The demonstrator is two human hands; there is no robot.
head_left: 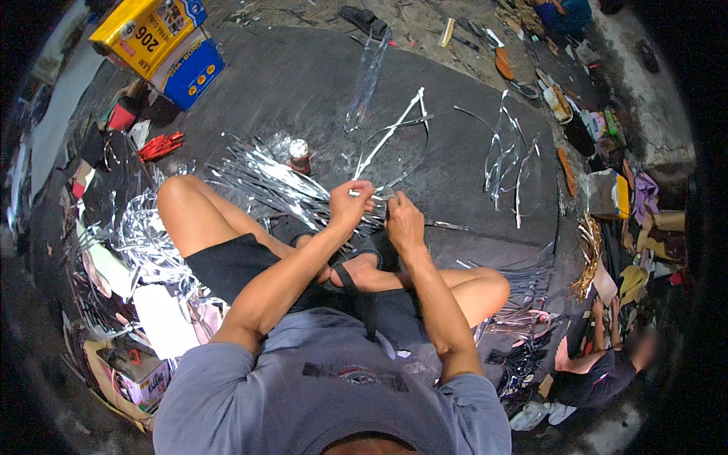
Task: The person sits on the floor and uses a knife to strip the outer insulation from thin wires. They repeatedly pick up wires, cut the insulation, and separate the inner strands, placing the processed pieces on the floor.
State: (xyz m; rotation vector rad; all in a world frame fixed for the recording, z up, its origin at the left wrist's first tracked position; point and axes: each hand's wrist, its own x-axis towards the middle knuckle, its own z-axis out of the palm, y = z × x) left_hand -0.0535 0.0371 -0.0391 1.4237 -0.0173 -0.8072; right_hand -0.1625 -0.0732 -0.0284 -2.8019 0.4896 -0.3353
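Note:
My left hand [349,205] is closed, with its fingers pinched on a shiny white-silver strip [390,130]. The strip runs up from the hands to a sharp bend, and a thinner dark length curves round beside it. Close by on the right, my right hand [405,221] is also closed, gripping the strip between thumb and fingers; its exact end is hidden. Under and left of the hands lies a fanned bundle of silver strips [262,178]. A small dark-red can with a white top [299,155] stands at the bundle's far side.
Yellow and blue tins [152,38] stand at the far left, near a red bundle [161,145]. More silver strips [504,152] lie to the right on the dark mat [280,68]. Gold strips [587,258] and scraps line the right, where another person [599,375] sits.

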